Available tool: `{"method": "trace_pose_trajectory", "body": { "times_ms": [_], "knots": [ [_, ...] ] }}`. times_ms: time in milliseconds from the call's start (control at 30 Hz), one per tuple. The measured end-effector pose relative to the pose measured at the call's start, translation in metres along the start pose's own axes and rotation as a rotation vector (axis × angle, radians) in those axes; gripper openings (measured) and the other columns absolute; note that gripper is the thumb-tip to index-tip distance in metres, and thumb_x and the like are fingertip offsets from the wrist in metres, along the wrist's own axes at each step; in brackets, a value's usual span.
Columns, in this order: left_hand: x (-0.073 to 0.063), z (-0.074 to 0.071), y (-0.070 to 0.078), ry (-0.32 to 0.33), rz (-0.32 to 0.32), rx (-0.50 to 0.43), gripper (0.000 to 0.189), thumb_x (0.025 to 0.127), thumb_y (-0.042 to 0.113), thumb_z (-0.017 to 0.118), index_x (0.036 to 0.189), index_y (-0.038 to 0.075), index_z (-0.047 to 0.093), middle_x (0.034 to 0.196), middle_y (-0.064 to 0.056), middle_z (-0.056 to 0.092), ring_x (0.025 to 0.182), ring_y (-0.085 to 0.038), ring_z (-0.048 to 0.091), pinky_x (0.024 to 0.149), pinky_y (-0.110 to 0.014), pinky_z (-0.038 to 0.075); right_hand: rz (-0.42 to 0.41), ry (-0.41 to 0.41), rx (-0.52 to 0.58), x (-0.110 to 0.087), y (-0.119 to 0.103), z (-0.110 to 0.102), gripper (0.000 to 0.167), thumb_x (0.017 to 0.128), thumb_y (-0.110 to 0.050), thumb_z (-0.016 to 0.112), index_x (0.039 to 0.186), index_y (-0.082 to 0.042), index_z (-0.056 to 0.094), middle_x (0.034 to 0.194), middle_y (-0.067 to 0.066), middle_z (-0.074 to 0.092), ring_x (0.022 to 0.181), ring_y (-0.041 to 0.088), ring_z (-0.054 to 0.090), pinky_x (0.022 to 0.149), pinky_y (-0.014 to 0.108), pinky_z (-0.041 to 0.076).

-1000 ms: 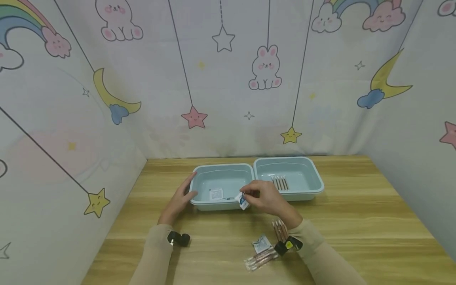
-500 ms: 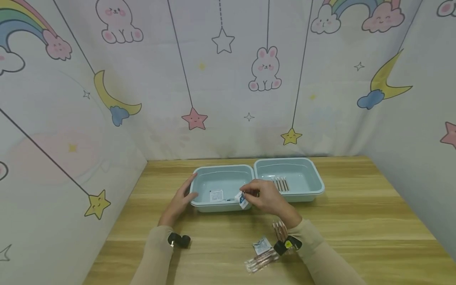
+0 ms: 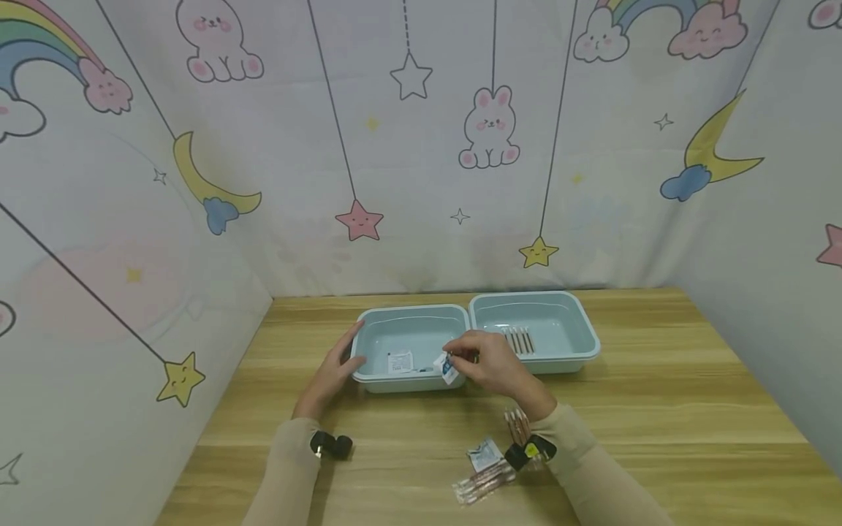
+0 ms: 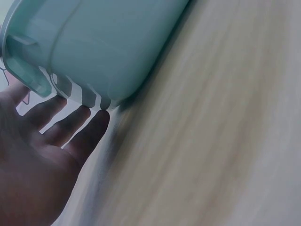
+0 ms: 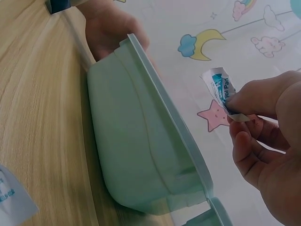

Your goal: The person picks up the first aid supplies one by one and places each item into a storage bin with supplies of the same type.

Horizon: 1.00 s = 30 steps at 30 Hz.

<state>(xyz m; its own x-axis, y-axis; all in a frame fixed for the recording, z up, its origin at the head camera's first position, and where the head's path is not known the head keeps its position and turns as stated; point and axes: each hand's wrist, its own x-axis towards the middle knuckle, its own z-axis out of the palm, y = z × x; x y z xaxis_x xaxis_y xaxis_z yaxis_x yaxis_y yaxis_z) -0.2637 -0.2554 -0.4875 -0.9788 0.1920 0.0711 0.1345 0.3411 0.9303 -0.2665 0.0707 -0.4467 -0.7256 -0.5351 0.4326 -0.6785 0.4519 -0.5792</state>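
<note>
two hands work above a wooden counter, standing apart with a pale blue tray between them. the left hand rests against the tray's left end, thumb at the rim, the other fingers mostly straight along the outer wall. the right hand pinches a small white-and-blue sachet between thumb and fingertips, its remaining fingers curled in loosely; part of the print reads "pad".

the sachet hangs just left of the right hand, at the tray's near right corner, so the right hand is much the nearer one and the left is across the tray from it. its long side slants, lower end toward the right wrist. whether it is over the inside of the tray or just short of the rim is hard to tell from above.

inside the tray, between the hands, lies a flat packet. beyond the right hand and to its right sits a second tray with a row of swabs. nearer the person, by the right wrist, are a loose packet and wrapped sticks.
</note>
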Motion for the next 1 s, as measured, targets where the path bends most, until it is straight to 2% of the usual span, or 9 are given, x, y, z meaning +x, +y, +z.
{"method": "trace_pose_trajectory", "body": {
  "times_ms": [333,833,1000],
  "knots": [
    [-0.0003,0.0004,-0.0021,0.001,-0.01,0.004,0.07,0.094,0.009,0.053,0.156,0.016,0.023,0.163,-0.013,0.014,0.15,-0.038,0.011,0.119,-0.058,0.013,0.012,0.021,-0.025,0.0021,0.0011,0.0019,0.017,0.086,-0.01,0.07,0.102,-0.009,0.075,0.085,-0.003,0.069,0.07,0.004,0.057,0.061,0.019,0.052],
    [-0.0007,0.0,-0.0023,0.0,0.02,-0.018,0.07,0.093,0.011,0.055,0.156,0.014,0.024,0.163,-0.015,0.015,0.149,-0.039,0.012,0.119,-0.058,0.012,-0.006,0.058,-0.031,0.0045,0.0032,0.0041,0.015,0.085,-0.01,0.071,0.099,-0.012,0.076,0.083,-0.004,0.069,0.07,0.003,0.059,0.061,0.02,0.053],
    [0.0012,-0.0011,-0.0019,-0.002,0.026,-0.016,0.069,0.093,0.011,0.055,0.155,0.015,0.025,0.163,-0.014,0.016,0.15,-0.038,0.013,0.119,-0.057,0.012,0.017,0.054,-0.03,0.0062,0.0031,0.0038,0.014,0.086,-0.011,0.07,0.099,-0.012,0.076,0.083,-0.005,0.068,0.07,0.003,0.058,0.061,0.021,0.052]
  ]
}}
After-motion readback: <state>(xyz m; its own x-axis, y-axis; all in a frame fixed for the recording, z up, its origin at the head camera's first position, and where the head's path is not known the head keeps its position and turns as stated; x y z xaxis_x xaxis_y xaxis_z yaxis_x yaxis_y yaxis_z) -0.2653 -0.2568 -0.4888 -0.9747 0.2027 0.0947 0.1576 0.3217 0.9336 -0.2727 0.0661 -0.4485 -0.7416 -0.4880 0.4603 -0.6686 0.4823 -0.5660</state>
